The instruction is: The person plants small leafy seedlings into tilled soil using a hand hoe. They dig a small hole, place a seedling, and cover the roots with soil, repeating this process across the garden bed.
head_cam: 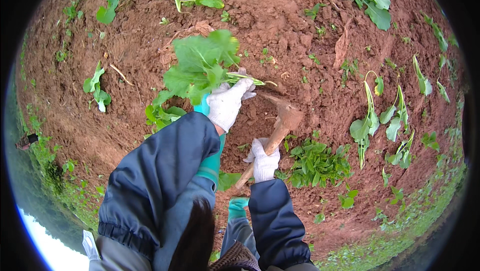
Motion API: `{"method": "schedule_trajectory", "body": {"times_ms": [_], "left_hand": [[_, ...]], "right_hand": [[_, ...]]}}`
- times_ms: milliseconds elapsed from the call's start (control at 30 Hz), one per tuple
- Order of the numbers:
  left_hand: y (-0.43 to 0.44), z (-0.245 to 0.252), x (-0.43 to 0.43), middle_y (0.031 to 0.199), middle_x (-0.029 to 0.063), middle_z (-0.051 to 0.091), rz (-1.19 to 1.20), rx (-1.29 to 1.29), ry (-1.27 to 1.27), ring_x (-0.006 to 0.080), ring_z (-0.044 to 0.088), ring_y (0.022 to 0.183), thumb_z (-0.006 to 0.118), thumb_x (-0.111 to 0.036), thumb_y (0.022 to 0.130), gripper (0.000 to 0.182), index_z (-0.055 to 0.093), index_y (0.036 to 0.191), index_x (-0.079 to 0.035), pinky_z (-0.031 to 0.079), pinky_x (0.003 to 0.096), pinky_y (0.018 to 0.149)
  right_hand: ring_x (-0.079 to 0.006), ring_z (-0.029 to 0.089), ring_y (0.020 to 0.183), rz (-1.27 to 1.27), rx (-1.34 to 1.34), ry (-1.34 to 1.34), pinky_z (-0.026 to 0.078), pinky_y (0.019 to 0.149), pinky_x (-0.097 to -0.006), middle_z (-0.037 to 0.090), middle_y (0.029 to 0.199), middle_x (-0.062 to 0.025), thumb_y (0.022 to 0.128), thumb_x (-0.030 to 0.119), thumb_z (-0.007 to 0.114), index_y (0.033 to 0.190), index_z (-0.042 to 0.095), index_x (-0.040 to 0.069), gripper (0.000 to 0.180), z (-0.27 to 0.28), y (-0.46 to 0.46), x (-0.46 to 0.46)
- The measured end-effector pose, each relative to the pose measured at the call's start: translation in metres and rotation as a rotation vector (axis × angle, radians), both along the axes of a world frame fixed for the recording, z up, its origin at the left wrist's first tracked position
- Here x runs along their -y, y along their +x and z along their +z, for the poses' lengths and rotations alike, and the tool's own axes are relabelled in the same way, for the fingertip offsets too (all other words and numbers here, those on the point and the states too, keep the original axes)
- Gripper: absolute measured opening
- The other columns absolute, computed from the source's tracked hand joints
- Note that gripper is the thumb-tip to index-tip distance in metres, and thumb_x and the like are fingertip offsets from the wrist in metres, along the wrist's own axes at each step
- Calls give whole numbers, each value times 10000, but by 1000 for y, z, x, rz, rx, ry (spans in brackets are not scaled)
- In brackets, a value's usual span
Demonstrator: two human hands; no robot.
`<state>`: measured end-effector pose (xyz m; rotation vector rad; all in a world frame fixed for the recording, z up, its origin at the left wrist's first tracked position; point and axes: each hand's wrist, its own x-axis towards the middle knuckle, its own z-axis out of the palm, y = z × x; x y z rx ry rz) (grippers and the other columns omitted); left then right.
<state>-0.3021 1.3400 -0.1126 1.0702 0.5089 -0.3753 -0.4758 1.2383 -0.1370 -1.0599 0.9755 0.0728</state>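
White knit gloves cover both my hands. My left hand [229, 103] is closed around the stems of a broad-leaved green seedling bunch [200, 66]. Its leaves fan out to the left and look slightly blurred; pale stem ends [258, 81] stick out on the right, just over the soil. My right hand [265, 161] grips the wooden handle of a short hoe [278, 136]. The soil-caked hoe head [289, 116] points up and left at the reddish ground, below those stem ends. Whether the blade is sunk in the soil I cannot tell.
A heap of small leafy green plants [318, 162] lies right of my right hand. Wilted seedlings [365, 124] are spread over the red soil [277, 27]. More green leaves [163, 115] lie beside my left sleeve. My teal boots [237, 208] stand close below. Weeds [420, 218] line the rim.
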Motion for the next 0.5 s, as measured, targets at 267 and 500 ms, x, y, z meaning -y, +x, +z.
{"method": "schedule_trajectory", "body": {"times_ms": [267, 500], "left_hand": [[-6, -32, 0, 1105, 104, 675, -238, 201, 125, 227, 684, 989, 630, -69, 969, 311, 577, 1272, -22, 592, 375, 832], [11, -26, -3, 914, 149, 688, -467, 382, 709, 349, 689, 873, 675, -180, 861, 201, 637, 1015, -57, 556, 455, 743]], "right_hand": [[-141, 575, 546, 69, 20, -21, 530, 486, -306, 602, 715, -49, 927, 31, 685, 967, 592, 18, 103, -3, -23, 0], [-137, 563, 535, 12, 9, 51, 503, 488, -304, 596, 704, -46, 906, 30, 702, 982, 607, 12, 123, 16, -15, 2]]}}
